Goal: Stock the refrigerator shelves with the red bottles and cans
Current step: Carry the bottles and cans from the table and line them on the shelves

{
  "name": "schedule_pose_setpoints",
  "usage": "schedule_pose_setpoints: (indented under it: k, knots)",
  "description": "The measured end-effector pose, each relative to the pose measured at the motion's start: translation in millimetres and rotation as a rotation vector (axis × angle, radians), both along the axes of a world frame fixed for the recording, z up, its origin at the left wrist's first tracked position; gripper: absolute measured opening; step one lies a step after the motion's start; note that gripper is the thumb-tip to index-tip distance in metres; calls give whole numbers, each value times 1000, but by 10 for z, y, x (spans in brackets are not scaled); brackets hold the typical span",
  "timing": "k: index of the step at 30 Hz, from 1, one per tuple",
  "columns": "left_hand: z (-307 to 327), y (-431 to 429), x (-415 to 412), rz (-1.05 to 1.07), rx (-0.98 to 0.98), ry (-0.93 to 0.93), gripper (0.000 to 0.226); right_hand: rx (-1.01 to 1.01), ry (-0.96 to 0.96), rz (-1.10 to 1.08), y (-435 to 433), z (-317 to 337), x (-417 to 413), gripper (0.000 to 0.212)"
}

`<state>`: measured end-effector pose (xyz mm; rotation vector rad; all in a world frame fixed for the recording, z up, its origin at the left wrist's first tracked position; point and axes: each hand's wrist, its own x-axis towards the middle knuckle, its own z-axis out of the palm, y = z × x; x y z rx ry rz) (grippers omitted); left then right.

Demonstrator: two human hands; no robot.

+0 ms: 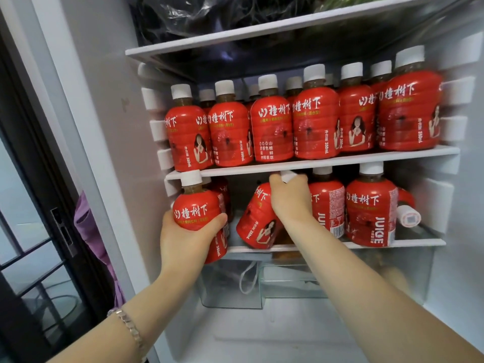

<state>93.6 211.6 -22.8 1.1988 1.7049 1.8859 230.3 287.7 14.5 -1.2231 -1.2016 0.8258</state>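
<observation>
Bracelet on our left wrist sits lower left, closest to the lens. Left hand wraps the belly of a red bottle, fingers curled round it. We hold it upright just off the left end of the lower shelf, staged for the gap there, we judge. Right hand grasps the tilted bottle at the neck, fingers closed over its white cap. Its base is at the shelf's front edge and its top leans right. We think the tilt is to clear the lip above, since headroom is low. Centre frame, the upper shelf is packed with a row of bottles, at least two deep. The lower shelf is only part-filled, with standing bottles right of centre and a spare bottle on its side behind them, far right. Bottles are squat ribbed plastic with glossy red sleeves, matte white screw caps and brown liquid at the neck. Shelves look like white-edged glass. Clear plastic drawer below. No cans in view.
</observation>
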Motion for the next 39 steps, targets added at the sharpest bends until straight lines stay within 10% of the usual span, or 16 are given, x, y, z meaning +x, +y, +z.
schedule_pose_setpoints:
  k: [11, 18, 39]
  knots:
    - [-22, 35, -116, -19, 14, 15, 70, 181, -471, -67, 109, -71, -387, 39]
    - [-76, 76, -132, -29, 25, 40, 71, 56, -787, 57, 8, -623, -183, 88]
    - [-187, 195, 2, -21, -2, 78, 80, 226, -387, 233, 235, -581, -88, 92]
